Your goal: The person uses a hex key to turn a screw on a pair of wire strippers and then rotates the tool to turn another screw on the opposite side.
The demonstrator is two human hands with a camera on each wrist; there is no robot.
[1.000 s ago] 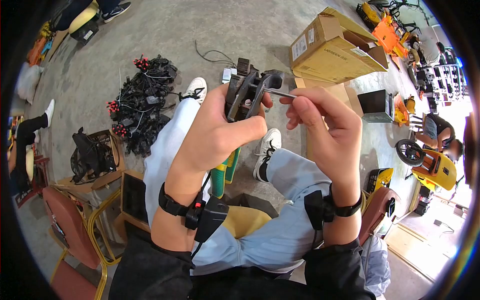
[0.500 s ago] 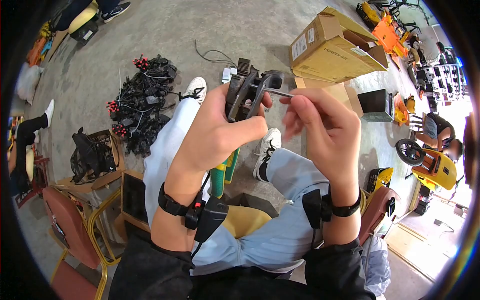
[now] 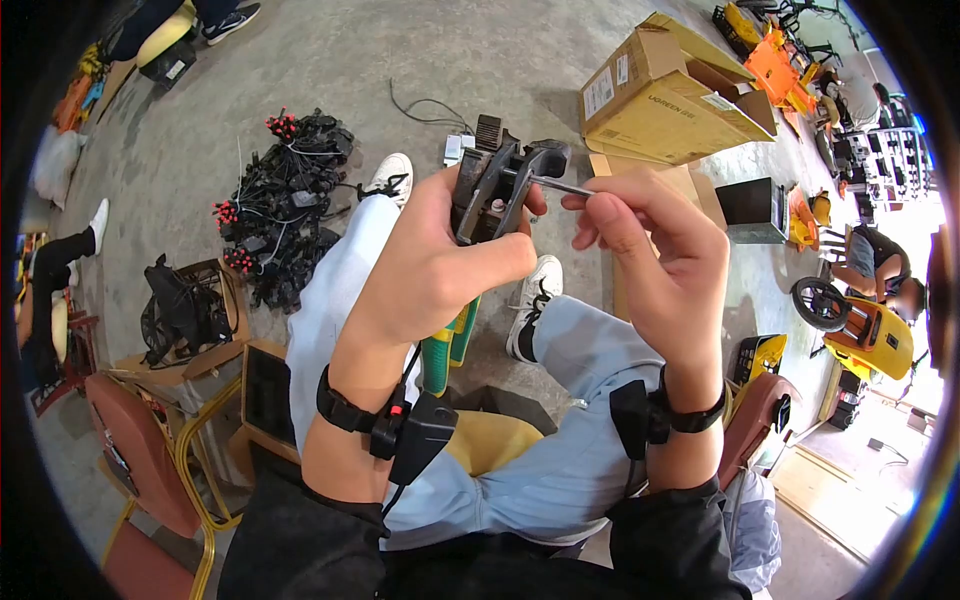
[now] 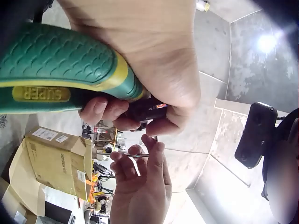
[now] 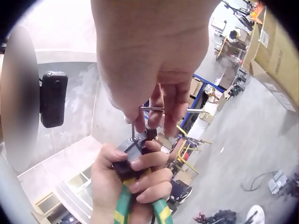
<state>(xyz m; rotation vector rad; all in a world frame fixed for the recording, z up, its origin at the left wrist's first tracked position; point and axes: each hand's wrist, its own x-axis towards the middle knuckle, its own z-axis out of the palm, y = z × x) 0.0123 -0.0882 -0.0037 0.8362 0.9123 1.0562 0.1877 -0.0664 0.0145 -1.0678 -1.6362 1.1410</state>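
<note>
My left hand (image 3: 430, 260) grips the dark metal head (image 3: 490, 190) of a tool whose green and yellow handles (image 3: 437, 355) hang below the palm. In the left wrist view the green handle (image 4: 60, 60) has a scaly texture and a yellow label. My right hand (image 3: 665, 265) pinches a thin metal rod (image 3: 562, 186) between thumb and fingers; its far end meets the side of the dark head. From the right wrist view, the bent rod (image 5: 154, 108) crosses the right fingers, and its other arm reaches down to the dark head (image 5: 132, 151).
A large cardboard box (image 3: 660, 100) stands on the floor at front right, near a black box (image 3: 752, 212). Black parts with red tips (image 3: 285, 210) lie in a pile at left. Chairs (image 3: 150, 450) flank the person's legs. Another person (image 3: 880, 260) sits by a yellow vehicle.
The right hand's fingers have shifted slightly around the rod, and that hand has turned a little. The left hand and the tool stay nearly still.
</note>
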